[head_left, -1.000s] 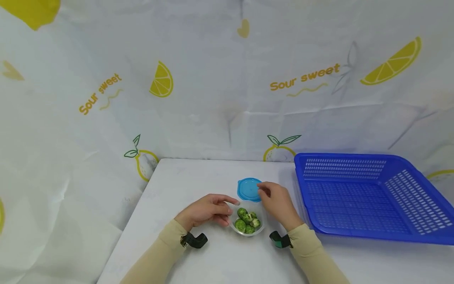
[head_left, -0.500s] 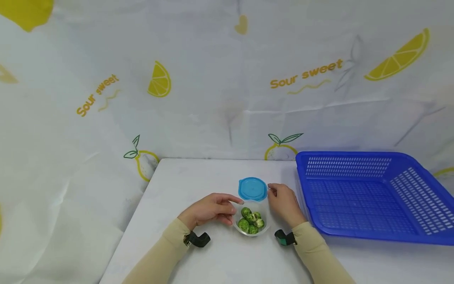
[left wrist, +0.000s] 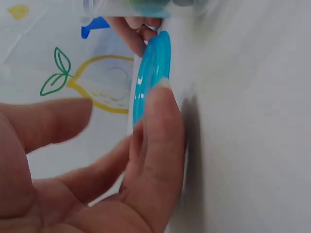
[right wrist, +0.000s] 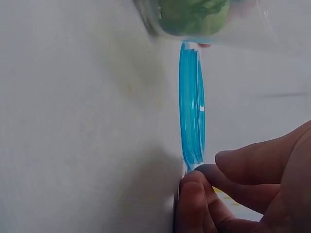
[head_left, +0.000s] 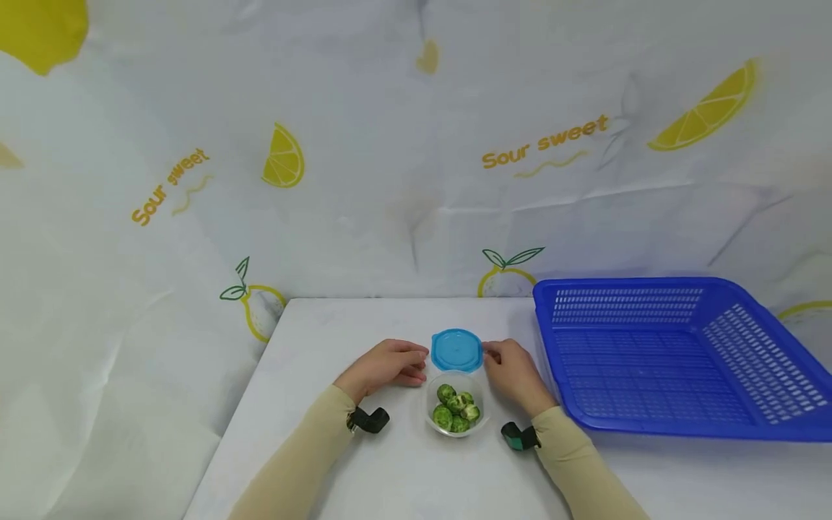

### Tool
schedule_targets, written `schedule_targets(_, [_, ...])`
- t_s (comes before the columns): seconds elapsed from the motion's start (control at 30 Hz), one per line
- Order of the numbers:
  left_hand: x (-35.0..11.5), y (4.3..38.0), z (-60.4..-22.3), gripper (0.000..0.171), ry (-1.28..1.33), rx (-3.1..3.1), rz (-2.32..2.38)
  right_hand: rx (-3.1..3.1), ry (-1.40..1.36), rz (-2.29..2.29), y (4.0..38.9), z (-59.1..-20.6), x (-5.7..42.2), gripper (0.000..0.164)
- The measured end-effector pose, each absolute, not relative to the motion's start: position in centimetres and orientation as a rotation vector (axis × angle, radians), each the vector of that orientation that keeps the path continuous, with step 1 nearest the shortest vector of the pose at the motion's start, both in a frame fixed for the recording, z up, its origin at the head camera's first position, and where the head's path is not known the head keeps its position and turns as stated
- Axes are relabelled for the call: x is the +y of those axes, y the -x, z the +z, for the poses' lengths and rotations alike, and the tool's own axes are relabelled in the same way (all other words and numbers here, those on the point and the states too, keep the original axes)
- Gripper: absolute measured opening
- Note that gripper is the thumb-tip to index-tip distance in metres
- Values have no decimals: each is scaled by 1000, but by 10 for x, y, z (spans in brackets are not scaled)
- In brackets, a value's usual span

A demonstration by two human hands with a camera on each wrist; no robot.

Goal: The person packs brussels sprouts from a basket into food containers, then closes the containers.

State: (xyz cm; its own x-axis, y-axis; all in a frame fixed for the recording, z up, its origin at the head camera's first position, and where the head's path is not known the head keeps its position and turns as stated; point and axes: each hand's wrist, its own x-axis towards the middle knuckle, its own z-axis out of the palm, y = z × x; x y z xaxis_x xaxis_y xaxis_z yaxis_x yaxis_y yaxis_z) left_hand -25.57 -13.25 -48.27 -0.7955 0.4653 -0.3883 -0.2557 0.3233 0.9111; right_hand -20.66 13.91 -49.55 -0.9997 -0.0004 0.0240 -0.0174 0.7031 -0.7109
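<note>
A blue plastic lid [head_left: 457,351] lies on the table just behind a clear round bowl [head_left: 432,415]. Inside the bowl sit several Brussels sprouts [head_left: 443,417]. My left hand [head_left: 392,362] is at the lid's left side, its thumb apart from its fingers in the left wrist view and nothing between them. On the opposite side, my right hand [head_left: 513,368] has its fingertips right at the lid's edge. In the right wrist view, the right thumb [right wrist: 243,165] stands a little away from the lid [right wrist: 192,107].
A large blue plastic basket [head_left: 650,426] stands on the right of the white table [head_left: 383,477], close to my right hand. Behind the table hangs a white sheet [head_left: 364,217] printed with lemons.
My left hand has left the bowl's side and moved back to the lid's left edge. My right hand has gone from over the lid to its right edge.
</note>
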Motion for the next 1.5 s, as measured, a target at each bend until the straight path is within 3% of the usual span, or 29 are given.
schedule_targets(0.43, [-109, 263, -480, 39, -47, 2035, 1531, -2863, -76, 1173, 204, -498, 140, 35])
schedule_targets(0.67, [-105, 258, -472, 42, 67, 1913, 1702, -2793, 79, 1282, 204, -496, 137, 38])
schedule_targets(0.87, [-112, 253, -461, 28, 46, 2052, 1740, -2619, 88, 1391, 200, -486, 133, 29])
schedule_targets(1.0, [-121, 245, -451, 20, 22, 2098, 1789, -2559, 58, 1425, 188, -468, 130, 26])
schedule_targets(1.2, [-129, 226, -433, 23, -83, 2126, 1865, -2494, 11, 1551, 166, -436, 134, 34])
schedule_targets(1.5, [-135, 198, -422, 28, -147, 1945, 1927, -2543, -104, 1697, 144, -421, 149, 23])
